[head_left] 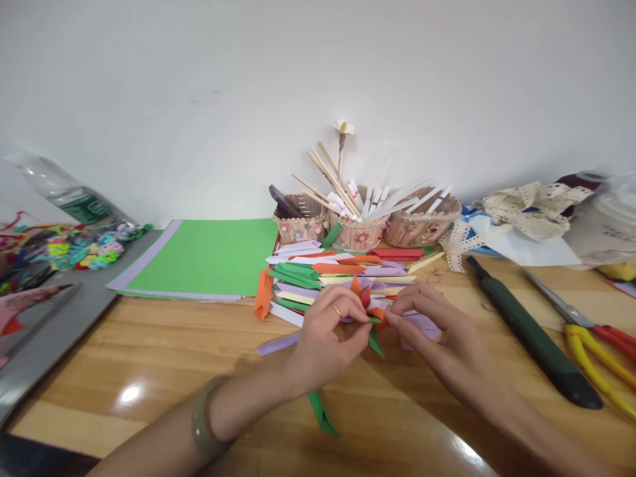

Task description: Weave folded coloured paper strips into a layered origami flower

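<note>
My left hand [335, 328], with a ring and a bangle, pinches a small folded-paper piece [375, 315] in orange, red and green. On its other side my right hand [442, 328] grips an orange part of the same piece between thumb and fingertips. A green strip points down from it. Behind my hands lies a pile of folded paper strips [295, 275] in green, orange, lilac, red and cream. One green strip [322, 417] rests alone below my left wrist. The fingers partly cover the held piece, so its exact shape is hidden.
Green and lilac sheets [213, 258] lie left on the wooden table [173, 351]. Decorated baskets [358, 235] with sticks and pens stand at the back. A dark-green cutter-like tool [536, 338] and yellow-red scissors [586, 324] lie right. A plastic bottle [74, 199] leans far left.
</note>
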`<state>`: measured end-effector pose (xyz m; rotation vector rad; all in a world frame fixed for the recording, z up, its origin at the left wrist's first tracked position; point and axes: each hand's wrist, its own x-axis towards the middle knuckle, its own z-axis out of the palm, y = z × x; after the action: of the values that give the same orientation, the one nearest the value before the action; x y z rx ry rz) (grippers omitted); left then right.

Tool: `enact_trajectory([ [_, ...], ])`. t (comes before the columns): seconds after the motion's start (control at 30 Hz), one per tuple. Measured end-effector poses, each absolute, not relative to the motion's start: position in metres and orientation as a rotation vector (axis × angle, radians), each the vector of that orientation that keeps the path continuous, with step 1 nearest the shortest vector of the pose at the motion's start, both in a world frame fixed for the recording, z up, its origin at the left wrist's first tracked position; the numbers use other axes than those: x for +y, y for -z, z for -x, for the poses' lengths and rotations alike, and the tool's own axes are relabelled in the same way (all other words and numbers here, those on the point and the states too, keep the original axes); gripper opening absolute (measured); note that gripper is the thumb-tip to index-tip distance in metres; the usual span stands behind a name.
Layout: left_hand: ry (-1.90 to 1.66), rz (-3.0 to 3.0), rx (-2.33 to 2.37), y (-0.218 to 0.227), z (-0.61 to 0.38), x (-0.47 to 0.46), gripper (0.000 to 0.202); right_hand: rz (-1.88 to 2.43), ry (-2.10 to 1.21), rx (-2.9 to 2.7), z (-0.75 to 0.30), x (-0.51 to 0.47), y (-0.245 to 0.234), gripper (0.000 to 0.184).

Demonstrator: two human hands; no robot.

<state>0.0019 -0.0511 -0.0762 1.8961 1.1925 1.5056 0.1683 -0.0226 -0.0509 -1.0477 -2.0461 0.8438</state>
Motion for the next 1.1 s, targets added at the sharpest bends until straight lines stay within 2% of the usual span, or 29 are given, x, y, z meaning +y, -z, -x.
enact_trajectory([
  [0.23,-1.396,-1.576,1.188,0.083,-0.005,-0.05,0.011,1.153,-1.136,-1.817,-0.166,-0.019,0.057,0.023],
  [0.4,-1.391,-1.412,1.102,0.086,-0.006,-0.048,0.012,1.231,-1.189,-1.657,-0.164,-0.017,0.062,0.028],
  [0.77,-1.464,-1.362,1.055,0.086,-0.004,-0.046,0.015,1.267,-1.154,-1.527,-0.164,-0.016,0.059,0.022],
  [1.1,-1.492,-1.254,1.002,0.089,-0.004,-0.042,0.015,1.242,-1.299,-1.491,-0.167,-0.013,0.059,0.022],
])
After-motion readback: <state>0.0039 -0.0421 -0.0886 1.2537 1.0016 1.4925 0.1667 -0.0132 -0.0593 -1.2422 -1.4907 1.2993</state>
